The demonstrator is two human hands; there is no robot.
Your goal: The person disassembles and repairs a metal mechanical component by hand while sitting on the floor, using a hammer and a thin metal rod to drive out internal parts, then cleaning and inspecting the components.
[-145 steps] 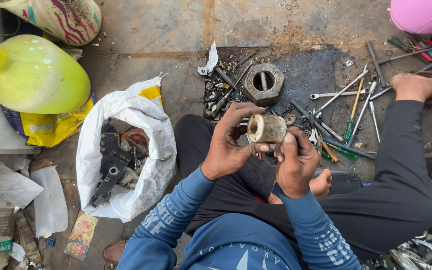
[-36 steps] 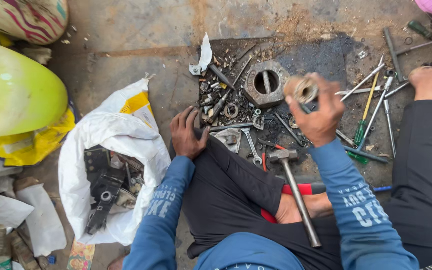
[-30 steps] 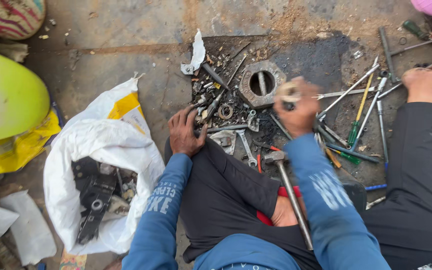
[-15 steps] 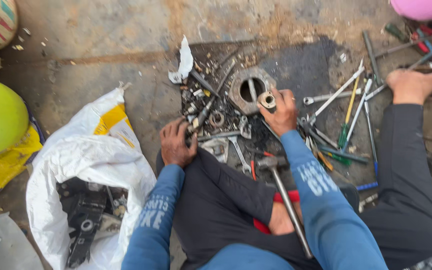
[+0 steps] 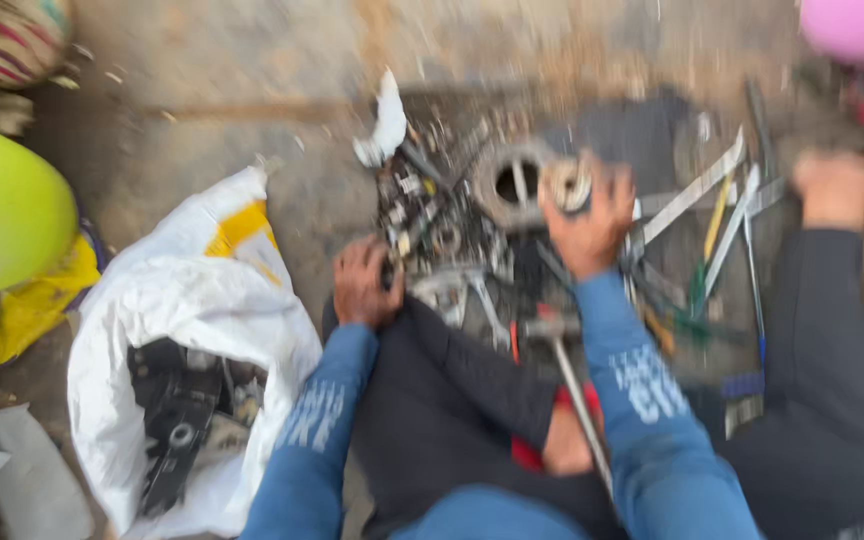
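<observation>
While the view is blurred by motion, I see my right hand (image 5: 592,225) stretched forward with the forearm raised, its fingers closed around a small round metal part (image 5: 565,184) held just beside the ring-shaped metal housing (image 5: 512,185) on the floor. My left hand (image 5: 364,285) rests palm down, fingers curled, at the edge of the scattered tools (image 5: 432,225); I cannot tell whether it grips anything.

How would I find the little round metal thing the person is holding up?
Find the dark patch of floor strewn with tools, in front of the seated person. At its near edge sits a big grey metal ring; just right of it, the right hand grips the small round part. Unlike the long flat wrenches nearby, it is short, pale and lifted.
</observation>
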